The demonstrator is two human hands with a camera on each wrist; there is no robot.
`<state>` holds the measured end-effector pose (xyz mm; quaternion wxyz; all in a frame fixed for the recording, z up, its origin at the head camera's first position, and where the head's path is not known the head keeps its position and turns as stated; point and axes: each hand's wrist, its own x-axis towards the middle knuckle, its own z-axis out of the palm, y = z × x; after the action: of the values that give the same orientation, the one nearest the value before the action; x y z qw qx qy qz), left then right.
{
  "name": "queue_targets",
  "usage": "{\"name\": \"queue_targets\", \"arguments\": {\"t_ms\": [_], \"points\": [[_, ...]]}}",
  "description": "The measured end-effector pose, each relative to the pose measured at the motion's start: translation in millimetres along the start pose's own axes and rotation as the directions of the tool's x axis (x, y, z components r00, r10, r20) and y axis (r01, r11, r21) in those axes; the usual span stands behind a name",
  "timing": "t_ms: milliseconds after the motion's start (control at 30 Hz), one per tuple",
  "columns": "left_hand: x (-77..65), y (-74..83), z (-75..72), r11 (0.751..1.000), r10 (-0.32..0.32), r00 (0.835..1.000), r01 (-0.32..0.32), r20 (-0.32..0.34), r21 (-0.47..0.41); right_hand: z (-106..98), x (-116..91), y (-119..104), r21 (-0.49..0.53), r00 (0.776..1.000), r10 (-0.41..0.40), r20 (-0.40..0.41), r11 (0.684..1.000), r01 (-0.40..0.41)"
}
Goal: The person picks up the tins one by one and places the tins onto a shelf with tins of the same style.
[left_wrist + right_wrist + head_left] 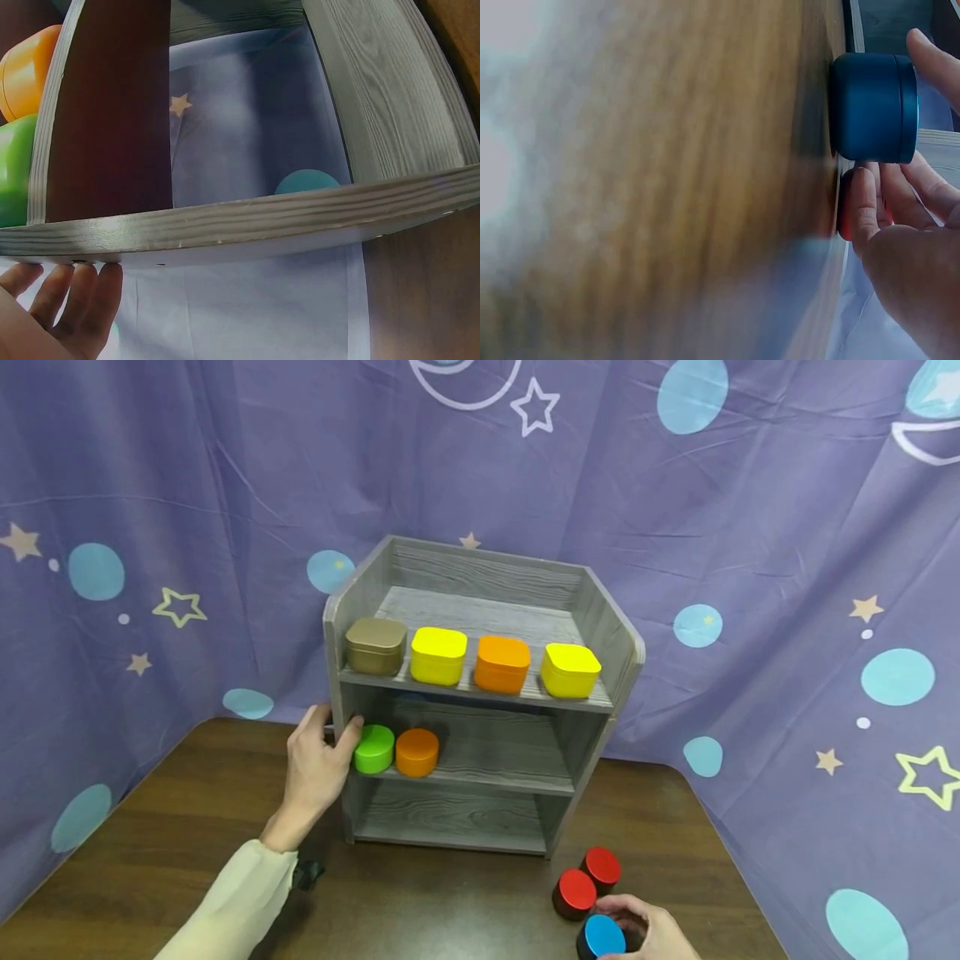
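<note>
In the head view, my left hand (318, 768) holds the left side panel of a grey wood-grain shelf unit (487, 577), its thumb at the front edge beside a green round tin (374, 749). The left wrist view shows its fingers (101, 311) against the panel's outer face. My right hand (648, 931) is around a blue round tin (602, 935) that stands on the table. In the right wrist view, the thumb (937, 67) lies at one side of the blue tin and the fingers at the other, without a visible firm grip. Two red round tins (575, 893) stand just beyond.
Along the top shelf stand a bronze square tin (377, 647), two yellow ones (438, 657) and an orange one (502, 665). An orange round tin (417, 752) sits beside the green one on the middle shelf. A purple curtain (750, 527) hangs behind the brown table (420, 902).
</note>
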<state>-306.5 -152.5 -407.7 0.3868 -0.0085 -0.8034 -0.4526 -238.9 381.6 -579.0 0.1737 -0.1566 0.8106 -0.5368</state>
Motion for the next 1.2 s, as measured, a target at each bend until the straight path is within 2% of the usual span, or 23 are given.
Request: {"name": "queue_targets", "arguments": {"t_ms": [67,200,533,767,1033,1200], "points": [[-0.6,0.6,-0.3,1.0,0.002,1.0,-0.002,0.0,-0.003,-3,2,12,0.038,0.999,0.014,0.045,0.999,-0.016],[-0.9,0.0,0.3,1.0,0.0,1.0,0.0,0.002,-0.002,-7,5,23,0.039,0.995,0.012,0.097,0.999,-0.016],[-0.3,-2.1,1.9,1.0,-0.004,1.0,0.004,-0.002,0.003,-9,6,32,-0.04,0.984,-0.102,0.147,0.993,0.109],[1.3,-3.8,2.5,1.0,0.008,1.0,-0.008,-0.015,0.005,-9,8,32,-0.047,0.974,-0.18,0.136,0.981,0.188],[-0.5,-1.1,1.1,1.0,0.005,1.0,-0.005,-0.006,0.001,-7,8,31,-0.076,0.98,-0.155,0.124,0.983,0.165],[-0.3,-1.2,1.6,1.0,0.014,1.0,-0.014,-0.008,-0.001,-4,9,28,-0.094,0.976,-0.186,0.112,0.976,0.197]]}}
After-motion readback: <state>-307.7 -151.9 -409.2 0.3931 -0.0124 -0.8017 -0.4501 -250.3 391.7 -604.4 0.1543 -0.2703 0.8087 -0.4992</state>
